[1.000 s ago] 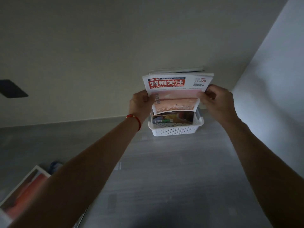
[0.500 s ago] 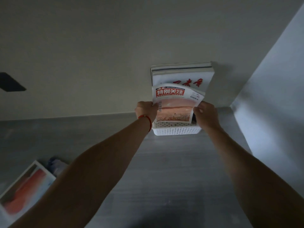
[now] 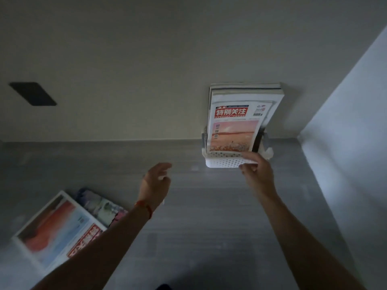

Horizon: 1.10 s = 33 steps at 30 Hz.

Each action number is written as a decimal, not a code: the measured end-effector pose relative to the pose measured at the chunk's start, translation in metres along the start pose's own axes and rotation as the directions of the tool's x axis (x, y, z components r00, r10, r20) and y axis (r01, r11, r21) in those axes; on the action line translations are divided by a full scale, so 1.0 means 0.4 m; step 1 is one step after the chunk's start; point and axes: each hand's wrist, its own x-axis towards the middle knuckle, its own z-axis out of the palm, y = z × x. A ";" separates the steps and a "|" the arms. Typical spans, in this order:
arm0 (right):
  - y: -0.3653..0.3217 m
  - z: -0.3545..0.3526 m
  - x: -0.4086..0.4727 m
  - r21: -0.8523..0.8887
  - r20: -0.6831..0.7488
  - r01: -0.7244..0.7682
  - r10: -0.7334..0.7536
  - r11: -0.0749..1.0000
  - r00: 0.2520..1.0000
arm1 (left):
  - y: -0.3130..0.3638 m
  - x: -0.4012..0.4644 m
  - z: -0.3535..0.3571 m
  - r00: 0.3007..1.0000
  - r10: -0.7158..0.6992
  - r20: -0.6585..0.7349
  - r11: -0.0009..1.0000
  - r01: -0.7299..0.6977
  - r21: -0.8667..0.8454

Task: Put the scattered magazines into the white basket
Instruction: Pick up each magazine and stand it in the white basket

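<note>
red-bannered "特别关注" magazine (image 3: pixel 234 126) stands upright in the white perforated plastic basket (image 3: pixel 224 163) at the grey bench's (image 3: pixel 209 227) back edge, right hand (image 3: pixel 256 173) touching the rim, fingers relaxed, left hand (image 3: pixel 156 184) apart, hovering slack.

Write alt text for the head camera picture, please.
Magazines stand upright in a white basket against the wall. The right hand touches the basket; the left hand hovers open. More magazines lie on the grey floor.
</note>
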 end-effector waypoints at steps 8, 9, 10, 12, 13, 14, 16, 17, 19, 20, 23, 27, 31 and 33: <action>-0.016 0.356 -0.329 -0.069 0.305 0.002 0.019 0.998 0.952 | -0.345 -0.218 -0.321 0.999 -0.015 0.035 0.936 0.001 0.353; -0.028 0.402 -0.365 -0.116 0.372 0.055 -0.008 0.992 0.928 | -0.382 -0.222 -0.356 0.996 -0.022 0.086 0.914 -0.015 0.405; -0.043 0.449 -0.400 -0.147 0.444 0.104 -0.028 0.984 0.896 | -0.416 -0.221 -0.390 0.990 -0.044 0.132 0.879 -0.024 0.476; -0.075 0.541 -0.462 -0.171 0.574 0.164 -0.037 0.972 0.818 | -0.483 -0.210 -0.446 0.970 -0.109 0.219 0.776 -0.055 0.629; -0.092 0.585 -0.488 -0.184 0.619 0.183 -0.031 0.966 0.785 | -0.515 -0.199 -0.466 0.953 -0.134 0.273 0.720 -0.095 0.687; -0.107 0.626 -0.512 -0.199 0.648 0.196 -0.021 0.960 0.761 | -0.539 -0.188 -0.482 0.930 -0.154 0.335 0.656 -0.157 0.739; -0.129 0.690 -0.552 -0.228 0.671 0.191 0.012 0.955 0.742 | -0.568 -0.166 -0.500 0.878 -0.153 0.453 0.521 -0.318 0.792; -0.134 0.713 -0.570 -0.238 0.671 0.179 0.028 0.954 0.741 | -0.575 -0.156 -0.504 0.857 -0.139 0.497 0.473 -0.384 0.793; -0.131 0.736 -0.597 -0.262 0.648 0.164 0.048 0.951 0.760 | -0.572 -0.130 -0.506 0.830 -0.107 0.547 0.395 -0.469 0.790; -0.129 0.746 -0.609 -0.279 0.626 0.151 0.061 0.948 0.777 | -0.572 -0.111 -0.511 0.815 -0.086 0.573 0.353 -0.513 0.782; -0.124 0.753 -0.638 -0.312 0.575 0.092 0.111 0.946 0.810 | -0.554 -0.056 -0.519 0.766 -0.027 0.643 0.282 -0.611 0.740; -0.111 0.744 -0.657 -0.309 0.521 -0.010 0.177 0.951 0.835 | -0.522 -0.025 -0.539 0.722 0.157 0.674 0.331 -0.681 0.653; -0.091 0.718 -0.664 -0.261 0.427 -0.160 0.262 0.952 0.865 | -0.482 -0.005 -0.582 0.701 0.506 0.503 0.519 -0.713 0.472; -0.086 0.698 -0.656 -0.120 0.387 -0.320 0.341 0.940 0.857 | -0.437 0.004 -0.598 0.800 0.460 0.386 0.754 -0.581 0.306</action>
